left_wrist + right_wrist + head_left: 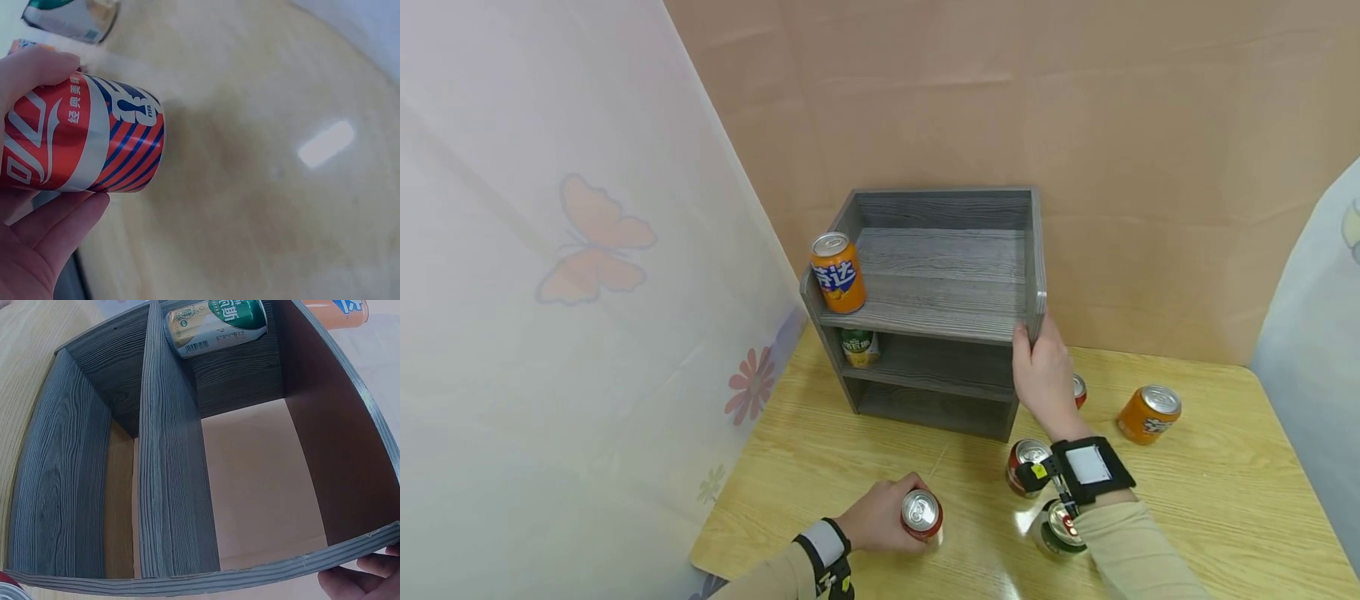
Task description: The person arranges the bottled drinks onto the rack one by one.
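My left hand (883, 515) grips a red cola can (921, 513) over the table in front of the shelf. In the left wrist view the red can (50, 140) shows blue stripes near one end, with the thumb and fingers wrapped around it. My right hand (1047, 371) holds the right side panel of the grey wooden shelf (947, 287). An orange soda can (838, 279) stands at the left of the top shelf. Below it, a green and yellow can (860, 347) sits at the left of the middle compartment; the right wrist view shows this can (217, 325) too.
Right of the shelf, another orange can (1150, 414) stands on the wooden table (1240, 467). A dark red can (1028, 467) and a green-based can (1060, 529) are by the right forearm. One more red can (1079, 390) is partly hidden behind the right hand.
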The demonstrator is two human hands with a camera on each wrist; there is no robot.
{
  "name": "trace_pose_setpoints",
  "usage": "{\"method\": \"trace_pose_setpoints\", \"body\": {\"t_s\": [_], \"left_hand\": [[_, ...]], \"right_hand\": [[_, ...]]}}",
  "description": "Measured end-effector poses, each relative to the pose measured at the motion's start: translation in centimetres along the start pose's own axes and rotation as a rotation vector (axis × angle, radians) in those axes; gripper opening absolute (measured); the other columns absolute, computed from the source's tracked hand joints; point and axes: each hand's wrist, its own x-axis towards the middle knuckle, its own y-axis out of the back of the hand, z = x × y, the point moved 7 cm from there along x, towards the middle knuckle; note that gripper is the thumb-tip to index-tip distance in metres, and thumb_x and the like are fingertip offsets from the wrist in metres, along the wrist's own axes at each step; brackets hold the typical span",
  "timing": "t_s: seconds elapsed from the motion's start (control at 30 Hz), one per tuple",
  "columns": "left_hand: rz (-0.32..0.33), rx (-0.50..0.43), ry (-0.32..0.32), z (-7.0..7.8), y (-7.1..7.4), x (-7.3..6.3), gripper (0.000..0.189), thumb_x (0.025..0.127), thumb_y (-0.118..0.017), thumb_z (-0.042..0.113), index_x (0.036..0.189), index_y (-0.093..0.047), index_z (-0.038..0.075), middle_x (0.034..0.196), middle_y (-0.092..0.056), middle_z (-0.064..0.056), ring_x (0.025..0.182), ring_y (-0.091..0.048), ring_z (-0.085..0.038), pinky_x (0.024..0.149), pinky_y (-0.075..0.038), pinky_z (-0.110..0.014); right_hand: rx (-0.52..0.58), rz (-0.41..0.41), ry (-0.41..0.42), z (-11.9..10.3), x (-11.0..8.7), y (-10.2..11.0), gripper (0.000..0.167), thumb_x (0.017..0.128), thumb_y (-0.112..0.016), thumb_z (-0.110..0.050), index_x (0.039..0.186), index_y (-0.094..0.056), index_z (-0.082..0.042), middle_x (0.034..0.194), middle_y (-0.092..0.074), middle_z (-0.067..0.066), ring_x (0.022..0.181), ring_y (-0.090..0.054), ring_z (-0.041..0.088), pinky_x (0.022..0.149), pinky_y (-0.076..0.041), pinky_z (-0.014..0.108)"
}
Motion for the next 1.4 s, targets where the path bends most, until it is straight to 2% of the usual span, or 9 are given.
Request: {"method": "trace_pose_setpoints", "body": {"t_s": [0.27,0.6,0.8,1.0,1.2,1.4], "left_hand": [[0.041,-0.004,0.011,0.3,2.7,1.1,0.056,0.079,-0.090,0.034,0.121,-0.055,0.023,0.111,-0.065,0.016,0.098,-0.063,0.003,0.084,-0.051,-0.020],[0.082,0.045,0.027,0.5,5.5,2.1,0.059,0.076,-0.090,0.038,0.121,-0.058,0.018,0.106,-0.068,0.013,0.092,-0.065,0.001,0.077,-0.052,-0.020],[0.116,-0.029,0.047,0.6,7.1,2.5,0.057,0.076,-0.089,0.043,0.119,-0.061,0.018,0.102,-0.069,0.012,0.089,-0.067,-0.002,0.075,-0.054,-0.023],[0.118,-0.071,0.051,0.3,7.9,2.8,0.056,0.079,-0.087,0.044,0.121,-0.061,0.017,0.103,-0.070,0.012,0.090,-0.068,-0.004,0.076,-0.055,-0.025],[0.129,-0.044,0.048,0.1,8.6,3.1,0.053,0.079,-0.086,0.045,0.118,-0.062,0.018,0.102,-0.070,0.012,0.090,-0.068,-0.003,0.076,-0.055,-0.025],[0.182,-0.004,0.010,-0.1,9.6,3.4,0.053,0.074,-0.091,0.043,0.114,-0.067,0.020,0.102,-0.069,0.012,0.091,-0.067,-0.003,0.077,-0.055,-0.025]], "right_hand": [[0.003,-0.001,0.002,-0.1,0.1,0.1,0.049,0.109,-0.041,-0.024,0.149,-0.039,0.004,0.142,-0.051,0.029,0.126,-0.052,0.049,0.093,-0.043,0.068],[0.003,0.008,0.008,-0.3,0.1,0.1,0.049,0.108,-0.042,-0.023,0.150,-0.039,0.004,0.142,-0.051,0.029,0.125,-0.053,0.049,0.092,-0.043,0.068],[0.007,0.009,0.010,-0.2,0.1,0.1,0.049,0.108,-0.042,-0.023,0.150,-0.038,0.002,0.142,-0.051,0.029,0.124,-0.053,0.049,0.091,-0.043,0.069],[0.009,0.005,0.008,-0.1,0.2,0.0,0.049,0.109,-0.042,-0.024,0.150,-0.038,0.002,0.142,-0.052,0.028,0.125,-0.053,0.048,0.091,-0.044,0.069],[0.015,0.001,0.010,-0.1,0.2,0.0,0.049,0.108,-0.042,-0.024,0.149,-0.038,0.002,0.143,-0.051,0.028,0.124,-0.054,0.048,0.091,-0.044,0.069],[0.012,0.000,0.005,-0.2,0.1,0.0,0.048,0.109,-0.042,-0.024,0.149,-0.039,0.003,0.141,-0.052,0.029,0.124,-0.054,0.048,0.091,-0.044,0.068]]}}
